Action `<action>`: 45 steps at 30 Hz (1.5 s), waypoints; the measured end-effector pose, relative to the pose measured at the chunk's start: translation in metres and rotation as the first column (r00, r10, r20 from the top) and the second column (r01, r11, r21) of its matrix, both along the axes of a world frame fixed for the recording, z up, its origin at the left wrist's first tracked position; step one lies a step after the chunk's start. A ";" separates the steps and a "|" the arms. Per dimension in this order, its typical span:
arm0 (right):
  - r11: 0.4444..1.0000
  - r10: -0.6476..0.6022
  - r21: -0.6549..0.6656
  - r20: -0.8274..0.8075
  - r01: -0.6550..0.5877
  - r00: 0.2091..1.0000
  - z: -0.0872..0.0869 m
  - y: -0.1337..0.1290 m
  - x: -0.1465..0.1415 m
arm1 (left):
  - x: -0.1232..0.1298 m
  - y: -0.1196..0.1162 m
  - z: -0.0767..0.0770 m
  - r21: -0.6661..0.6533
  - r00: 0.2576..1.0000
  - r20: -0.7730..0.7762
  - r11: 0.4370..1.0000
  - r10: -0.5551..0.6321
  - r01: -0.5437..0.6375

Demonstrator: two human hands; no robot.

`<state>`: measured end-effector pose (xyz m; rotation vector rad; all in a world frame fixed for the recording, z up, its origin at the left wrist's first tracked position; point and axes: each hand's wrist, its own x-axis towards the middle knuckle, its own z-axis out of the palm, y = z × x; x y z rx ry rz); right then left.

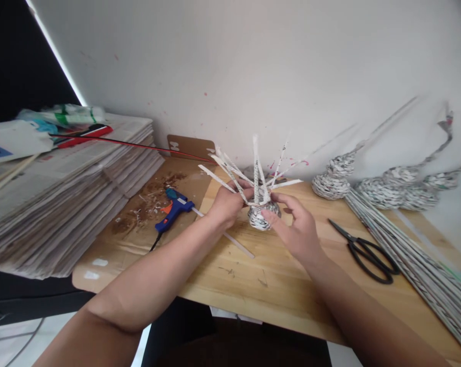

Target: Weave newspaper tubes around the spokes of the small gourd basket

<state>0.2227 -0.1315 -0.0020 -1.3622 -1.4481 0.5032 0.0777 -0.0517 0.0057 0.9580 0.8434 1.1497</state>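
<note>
Between my hands is a small round woven newspaper basket (259, 219), with several white paper strips (256, 168) fanning up and out from its top. My left hand (230, 204) is closed at the basket's upper left side, its fingertips pinching around the base of the strips. My right hand (297, 227) curves round the right side, thumb on the front of the weave and fingers behind. The far side of the basket is hidden. Left of it, a blue glue gun (173, 211) lies on cardboard, a glue stick (240, 245) reaching out near my left wrist.
Black-handled scissors (372, 257) lie to the right, beside a bundle of rolled paper tubes (410, 270). Several woven gourd-like pieces (332, 178) stand along the wall. A tall newspaper stack (127, 173) fills the left. Brown scraps lie on the cardboard sheet (111, 255).
</note>
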 end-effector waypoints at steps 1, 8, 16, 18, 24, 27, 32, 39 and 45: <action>1.000 -0.010 0.001 0.048 0.010 0.999 0.000 0.000 -0.001 | 0.000 -0.001 -0.001 -0.015 1.000 -0.005 1.000 -0.019 0.019; 0.997 0.074 -0.009 0.084 -0.074 0.994 0.006 -0.003 -0.003 | 0.001 -0.004 -0.005 -0.077 0.988 -0.090 0.990 -0.124 0.117; 0.996 0.089 -0.018 0.121 -0.087 0.989 0.004 -0.002 0.000 | -0.001 0.000 -0.006 0.051 0.984 -0.160 0.995 -0.078 0.087; 0.998 0.065 0.008 0.103 -0.066 0.993 0.001 -0.001 0.002 | -0.002 -0.001 -0.004 0.137 0.980 -0.197 0.988 -0.036 0.064; 0.999 0.034 0.029 -0.042 -0.033 0.999 -0.006 0.006 0.009 | -0.007 -0.005 0.006 0.352 0.940 -0.328 0.936 0.098 0.025; 0.998 0.053 -0.009 -0.261 -0.057 0.964 -0.011 0.012 0.011 | -0.007 -0.008 0.006 0.387 0.925 -0.360 0.921 0.119 0.032; 0.995 0.063 -0.044 -0.407 -0.088 0.911 -0.011 0.014 0.008 | -0.006 -0.010 0.005 0.392 0.916 -0.391 0.917 0.092 0.075; 0.966 0.138 -0.171 -0.284 -0.192 0.949 0.007 0.014 0.018 | -0.007 -0.011 0.004 0.398 0.889 -0.457 0.896 0.009 0.196; 0.995 0.034 -0.099 0.106 -0.023 0.994 0.021 0.005 0.017 | -0.006 -0.015 0.004 0.408 0.880 -0.474 0.878 -0.031 0.250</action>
